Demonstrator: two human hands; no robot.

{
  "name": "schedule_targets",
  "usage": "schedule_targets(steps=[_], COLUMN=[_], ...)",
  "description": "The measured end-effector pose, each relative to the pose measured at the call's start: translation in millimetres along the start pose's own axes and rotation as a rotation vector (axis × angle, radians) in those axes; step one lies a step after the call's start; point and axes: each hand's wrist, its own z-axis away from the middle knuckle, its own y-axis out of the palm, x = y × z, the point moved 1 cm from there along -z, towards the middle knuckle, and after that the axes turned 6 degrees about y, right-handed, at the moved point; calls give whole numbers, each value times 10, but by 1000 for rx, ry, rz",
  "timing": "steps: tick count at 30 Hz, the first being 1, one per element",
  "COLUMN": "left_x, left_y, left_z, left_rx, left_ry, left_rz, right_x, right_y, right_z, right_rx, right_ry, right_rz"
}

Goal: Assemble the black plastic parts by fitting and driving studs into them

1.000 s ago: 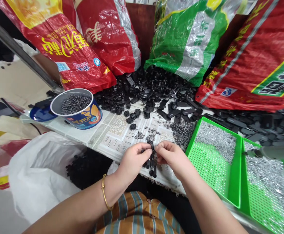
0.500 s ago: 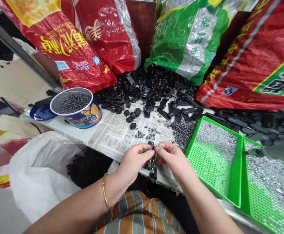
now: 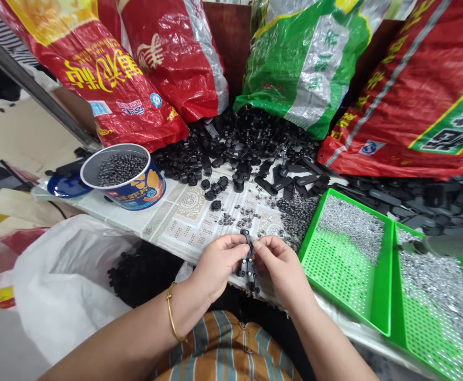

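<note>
At lower centre, the left hand (image 3: 218, 264) and right hand (image 3: 282, 264) pinch a black part (image 3: 249, 268), which a slack grip could drop.

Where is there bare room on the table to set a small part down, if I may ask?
Patterned tablecloth shows bare between the blue tub, the round black pieces and the left hand. It is crowded behind, with heaped black plastic parts below the printed sacks, and rightward, with tiny dark pieces and two green trays.
</note>
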Motion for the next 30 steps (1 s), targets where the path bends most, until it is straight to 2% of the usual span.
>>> schedule_targets(steps=[2,5,9,10,12,14,17,19,23,30], left_x=[-25,-60,-50,-43,-37,-40,-53,-59,-73,-124], left_y=[9,27,16,-3,-56,-111,-157,-165,-182,-192], left_z=[-1,10,74,88,100,88,58,49,56,29], left_rx=[-8,-4,109,125,112,77,44,43,49,46], left_ry=[51,133,56,37,22,2,-39,-52,-52,-59], left_rz=[82,228,311,307,272,216,164,158,171,167], right_x=[-7,-58,-90,-65,32,177,384,454,471,455], right_y=[-7,26,78,72,26,-49,-132,-137,-127,-288], right_z=[29,77,93,80,22,-89,-335,-504,-661,-569], right_rx=[-22,16,79,91,81,-41,-292,-323,-299,-353], right_ry=[-48,-88,-102,-113,-155,-237,-355,-363,-354,-293], right_rz=[116,245,183,215,419,731,1121,1265,1306,1227])
